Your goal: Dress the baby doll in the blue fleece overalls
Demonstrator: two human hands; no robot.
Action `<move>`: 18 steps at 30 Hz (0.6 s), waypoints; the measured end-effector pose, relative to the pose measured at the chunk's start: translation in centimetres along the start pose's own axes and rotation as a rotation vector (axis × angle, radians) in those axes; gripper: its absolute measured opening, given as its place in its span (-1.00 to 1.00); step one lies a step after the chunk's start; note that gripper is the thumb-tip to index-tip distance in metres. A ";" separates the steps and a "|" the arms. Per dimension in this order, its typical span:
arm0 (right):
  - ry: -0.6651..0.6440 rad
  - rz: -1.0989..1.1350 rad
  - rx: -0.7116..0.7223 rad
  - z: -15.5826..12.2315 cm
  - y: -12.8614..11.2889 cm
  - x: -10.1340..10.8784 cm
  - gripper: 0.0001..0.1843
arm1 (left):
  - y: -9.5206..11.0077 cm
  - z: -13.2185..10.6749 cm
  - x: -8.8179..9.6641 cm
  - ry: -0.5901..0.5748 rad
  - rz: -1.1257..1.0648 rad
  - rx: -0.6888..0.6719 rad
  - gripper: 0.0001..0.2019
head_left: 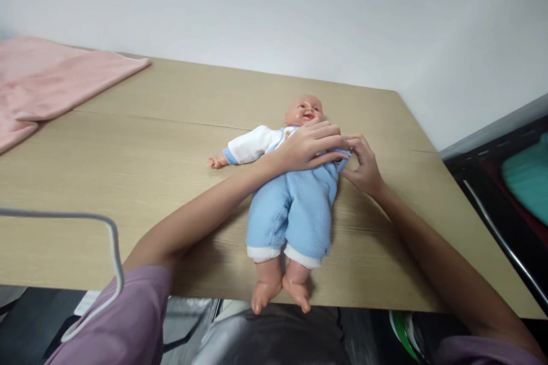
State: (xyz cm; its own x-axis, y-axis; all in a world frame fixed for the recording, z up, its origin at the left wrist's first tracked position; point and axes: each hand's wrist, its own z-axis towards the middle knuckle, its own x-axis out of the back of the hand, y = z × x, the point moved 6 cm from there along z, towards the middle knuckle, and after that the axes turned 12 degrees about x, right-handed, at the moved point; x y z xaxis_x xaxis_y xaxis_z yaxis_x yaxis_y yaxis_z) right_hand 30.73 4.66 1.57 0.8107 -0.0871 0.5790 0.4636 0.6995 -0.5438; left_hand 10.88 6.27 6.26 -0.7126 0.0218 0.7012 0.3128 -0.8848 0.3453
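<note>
A baby doll [295, 205] in a light blue romper with white sleeves lies on its back on the wooden table [141, 148], head away from me, feet over the near edge. My left hand [310, 145] lies flat across its chest with fingers stretched out toward the right. My right hand [363, 164] is beside the doll's far shoulder, fingers curled and pinching the blue fabric there. The doll's arm on that side is hidden under my hands.
A pink cloth [47, 82] lies at the table's far left corner. A white cable [103, 251] loops in front of me at the near left. Dark shelving with a teal item [528, 177] stands to the right of the table.
</note>
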 end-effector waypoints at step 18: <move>0.153 0.375 -0.345 -1.7 -1.1 -1.2 -0.51 | -2.5 1.4 -1.7 -0.020 -0.329 0.335 -0.71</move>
State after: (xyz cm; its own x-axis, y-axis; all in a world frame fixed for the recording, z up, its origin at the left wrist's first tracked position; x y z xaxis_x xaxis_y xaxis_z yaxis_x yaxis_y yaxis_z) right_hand 29.85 2.79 0.50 0.9744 0.0039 0.2248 0.2013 0.4307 -0.8798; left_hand 12.24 9.07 5.08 -0.7967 0.2878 0.5314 0.2598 -0.6308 0.7311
